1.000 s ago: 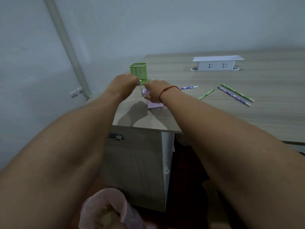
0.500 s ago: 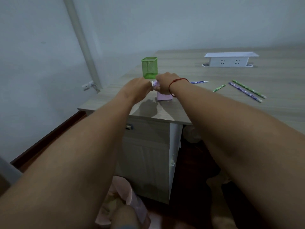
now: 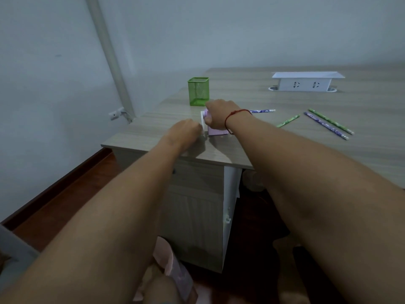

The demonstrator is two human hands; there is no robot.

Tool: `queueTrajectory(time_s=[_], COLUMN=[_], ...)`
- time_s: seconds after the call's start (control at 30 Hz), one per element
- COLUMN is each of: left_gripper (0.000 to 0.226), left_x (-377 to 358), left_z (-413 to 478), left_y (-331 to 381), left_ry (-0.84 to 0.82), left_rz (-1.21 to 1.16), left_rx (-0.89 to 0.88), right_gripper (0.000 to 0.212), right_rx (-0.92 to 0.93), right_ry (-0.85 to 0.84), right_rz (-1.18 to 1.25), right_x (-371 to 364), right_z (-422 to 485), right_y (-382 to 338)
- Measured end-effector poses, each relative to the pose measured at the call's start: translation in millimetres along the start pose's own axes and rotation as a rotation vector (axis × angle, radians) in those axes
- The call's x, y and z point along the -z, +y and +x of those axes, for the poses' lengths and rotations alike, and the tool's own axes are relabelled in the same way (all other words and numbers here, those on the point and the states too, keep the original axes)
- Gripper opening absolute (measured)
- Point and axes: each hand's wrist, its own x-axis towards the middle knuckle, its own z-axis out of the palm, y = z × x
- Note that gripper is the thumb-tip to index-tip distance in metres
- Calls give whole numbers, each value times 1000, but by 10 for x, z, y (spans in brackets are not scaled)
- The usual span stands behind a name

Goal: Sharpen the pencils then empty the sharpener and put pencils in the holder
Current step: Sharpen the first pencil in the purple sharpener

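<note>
Since half a second ago the left hand (image 3: 186,132) has slid down and left, away from the right hand (image 3: 219,117), baring a flat white plastic part (image 3: 203,125) on the sharpener's left side. The right hand curls over the top of the small boxy lilac-pink plastic sharpener (image 3: 217,132) and grips it, covering most of it. It stands on the wood-grain laminate table (image 3: 263,148) near the front left corner. The left hand's curled fingers reach the white part, but their tips are hidden, so I cannot tell whether they pinch it. Just behind stands the square green wire-mesh holder (image 3: 198,91). Four slim printed pencils (image 3: 326,126) lie flat to the right, well apart from the holder, one half hidden behind the right wrist. A crumpled pink plastic bag (image 3: 168,262) below is mostly blocked by the arms.
</note>
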Motion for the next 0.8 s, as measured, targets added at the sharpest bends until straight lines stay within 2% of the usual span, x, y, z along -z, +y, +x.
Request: queueTrajectory(time_s=[0.33,0.6,0.8], left_gripper=[26,16,25], left_x=[-154,-46,358], left_z=[302,634,691], left_y=[-295,-394,-297], left_ry=[-83,43,222], left_rz=[170,249,131], left_rx=[-111,-169,-226], right_gripper=[39,42,38], right_rx=[77,45,-42], right_ry=[29,-19,-68], right_rz=[9,-47,-2], right_x=[-130,-75,91], right_z=[38,17,-16], right_y=[-20,113,187])
